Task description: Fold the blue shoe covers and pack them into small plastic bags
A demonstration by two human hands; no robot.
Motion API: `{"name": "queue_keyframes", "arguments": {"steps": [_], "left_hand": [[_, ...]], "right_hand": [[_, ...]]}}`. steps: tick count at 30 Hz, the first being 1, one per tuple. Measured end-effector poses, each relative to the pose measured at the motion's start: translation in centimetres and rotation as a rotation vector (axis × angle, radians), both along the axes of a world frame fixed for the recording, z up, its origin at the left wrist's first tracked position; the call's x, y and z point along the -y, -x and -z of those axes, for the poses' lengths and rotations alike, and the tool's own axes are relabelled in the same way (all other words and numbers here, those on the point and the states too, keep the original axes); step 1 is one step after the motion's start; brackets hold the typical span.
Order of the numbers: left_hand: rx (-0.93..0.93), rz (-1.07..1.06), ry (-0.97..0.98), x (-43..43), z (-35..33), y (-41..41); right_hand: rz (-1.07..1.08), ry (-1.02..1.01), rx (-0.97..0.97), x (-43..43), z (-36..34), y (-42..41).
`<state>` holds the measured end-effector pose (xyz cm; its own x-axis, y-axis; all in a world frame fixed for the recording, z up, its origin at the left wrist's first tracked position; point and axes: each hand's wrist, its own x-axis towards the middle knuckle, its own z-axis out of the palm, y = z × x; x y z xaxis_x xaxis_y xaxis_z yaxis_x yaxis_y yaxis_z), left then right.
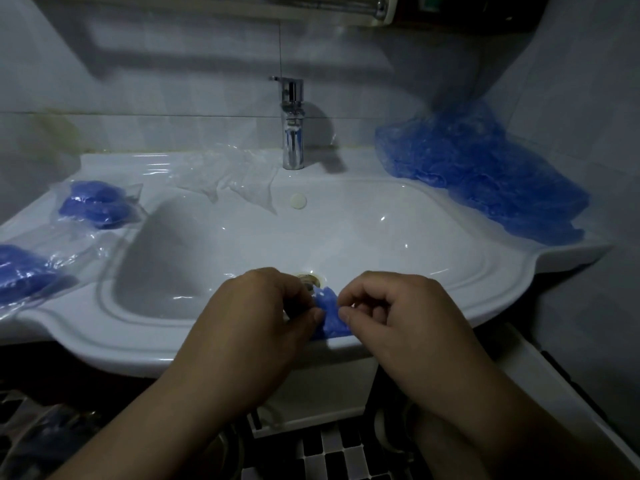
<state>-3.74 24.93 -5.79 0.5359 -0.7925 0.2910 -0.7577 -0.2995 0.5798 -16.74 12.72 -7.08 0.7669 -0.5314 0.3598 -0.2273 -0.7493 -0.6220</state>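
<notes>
Head view: the left grip (256,317) and right grip (398,317) both pinch a small folded blue shoe cover (330,315) between thumb and fingertips, over the sink's (138,344) 6 o'clock rim. On the counter (114,164), a loose shoe-cover pile (478,174) lies at 2 o'clock and empty plastic bags (228,174) at 11, beside the faucet (292,123). Packed bags (98,202) lie at 9.

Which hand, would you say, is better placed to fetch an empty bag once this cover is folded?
Probably the left hand: the empty clear bags lie left of the faucet, on its side; the right hand could hold the shoe cover.
</notes>
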Motion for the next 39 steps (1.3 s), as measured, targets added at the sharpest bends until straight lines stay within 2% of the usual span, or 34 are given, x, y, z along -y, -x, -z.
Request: {"name": "queue_keyframes", "arguments": {"steps": [2, 6, 12, 18, 24, 28, 31, 37, 39], "left_hand": [[0.016, -0.048, -0.004, 0.3, 0.3, 0.2], [0.044, -0.038, 0.083, 0.5, 0.7, 0.2], [0.089, 0.228, -0.082, -1.0, -0.4, -1.2], [0.030, 0.134, -0.062, -0.3, -0.7, -0.7], [0.005, 0.089, -0.105, 0.7, -0.4, -0.4], [-0.062, 0.022, -0.090, 1.4, -0.1, -0.5], [-0.072, -0.042, 0.008, 1.4, 0.1, -0.2], [0.001, -0.049, -0.025, 1.1, -0.3, 0.2], [0.054, -0.021, -0.038, 0.8, -0.4, -0.1]], "right_hand": [[0.014, 0.102, -0.016, 0.1, 0.2, -0.2], [-0.065, 0.095, -0.098, 0.1, -0.3, 0.2], [-0.136, 0.078, -0.111, 0.8, -0.7, 0.8], [-0.127, 0.038, -0.142, 0.7, -0.9, 0.5], [-0.006, 0.034, -0.041, 0.1, -0.8, 0.2], [-0.048, 0.101, -0.051, -0.1, -0.6, -0.4], [-0.049, 0.170, -0.097, -0.1, -0.4, -0.8], [-0.119, 0.199, -0.188, 0.0, -0.5, -0.4], [-0.114, 0.200, -0.165, 0.0, -0.5, -0.4]]}}
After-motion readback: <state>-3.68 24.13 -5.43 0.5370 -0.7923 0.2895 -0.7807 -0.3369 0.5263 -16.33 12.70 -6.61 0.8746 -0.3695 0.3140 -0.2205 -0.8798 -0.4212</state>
